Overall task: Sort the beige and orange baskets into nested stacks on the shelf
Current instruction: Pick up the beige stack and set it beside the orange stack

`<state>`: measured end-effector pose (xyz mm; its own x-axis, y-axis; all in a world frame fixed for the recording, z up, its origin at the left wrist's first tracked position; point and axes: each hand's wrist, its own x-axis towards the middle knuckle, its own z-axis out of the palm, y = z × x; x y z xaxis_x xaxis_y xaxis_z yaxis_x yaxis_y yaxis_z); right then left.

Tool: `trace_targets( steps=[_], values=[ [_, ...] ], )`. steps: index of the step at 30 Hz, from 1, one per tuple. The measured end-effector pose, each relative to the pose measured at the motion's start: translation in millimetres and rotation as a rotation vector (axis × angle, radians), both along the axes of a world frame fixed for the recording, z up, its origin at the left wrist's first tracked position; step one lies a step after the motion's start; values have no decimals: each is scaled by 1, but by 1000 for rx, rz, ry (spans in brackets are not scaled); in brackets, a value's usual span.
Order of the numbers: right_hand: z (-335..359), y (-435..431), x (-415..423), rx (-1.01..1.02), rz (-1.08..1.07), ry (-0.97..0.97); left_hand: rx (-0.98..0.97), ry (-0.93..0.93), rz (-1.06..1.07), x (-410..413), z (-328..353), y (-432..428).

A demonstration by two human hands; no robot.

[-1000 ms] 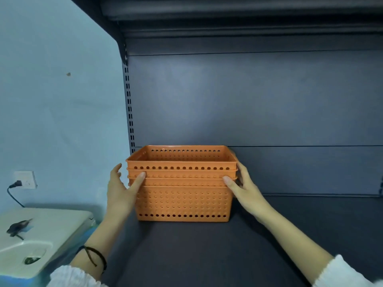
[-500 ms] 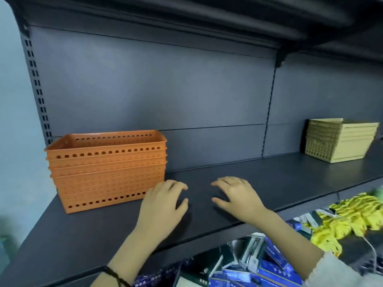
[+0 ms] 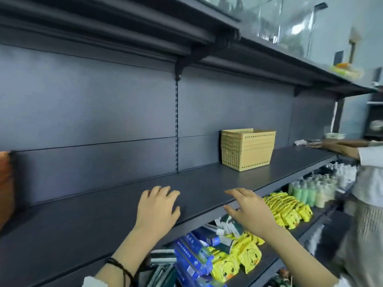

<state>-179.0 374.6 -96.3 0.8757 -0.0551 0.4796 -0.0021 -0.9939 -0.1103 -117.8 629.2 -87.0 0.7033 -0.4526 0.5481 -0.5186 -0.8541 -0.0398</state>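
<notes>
A nested stack of beige perforated baskets (image 3: 247, 149) stands on the dark shelf (image 3: 103, 210), to the right of its middle. Only a blurred sliver of the orange basket stack (image 3: 5, 183) shows at the far left edge. My left hand (image 3: 157, 206) hovers over the shelf's front part, fingers loosely curled, holding nothing. My right hand (image 3: 248, 208) is at the shelf's front edge, fingers spread, empty. Both hands are well short of the beige stack and far right of the orange one.
Another person (image 3: 366, 179) in a white top stands at the right, an arm reaching onto the shelf's far end. Below the shelf lie yellow duck packets (image 3: 286, 210), blue boxes (image 3: 192, 255) and bottles (image 3: 315, 187). An upper shelf (image 3: 145, 32) overhangs.
My hands let go of the orange stack and moved right along the shelf. The view swung right: the orange stack slid to the left edge and the beige stack came toward the middle.
</notes>
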Motion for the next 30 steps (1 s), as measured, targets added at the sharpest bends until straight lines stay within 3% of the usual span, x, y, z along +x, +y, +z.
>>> trace_targets(
  steps=[6,12,16,21,25,30],
  values=[
    [-11,-133,19,42,40,-8,-51,8,43,26,-4,-147],
    [-14,-231,55,145,70,-47,-51,52,84,60,-9,-237],
    [-20,-283,95,213,108,-27,-158,84,120,97,-10,-285],
    [-20,-336,167,249,181,-33,-382,147,90,157,-12,-355],
    [-5,-385,229,305,203,-90,-712,196,29,210,4,-408],
    [16,-451,288,534,250,-327,-1049,225,-56,252,15,-460]
  ],
)
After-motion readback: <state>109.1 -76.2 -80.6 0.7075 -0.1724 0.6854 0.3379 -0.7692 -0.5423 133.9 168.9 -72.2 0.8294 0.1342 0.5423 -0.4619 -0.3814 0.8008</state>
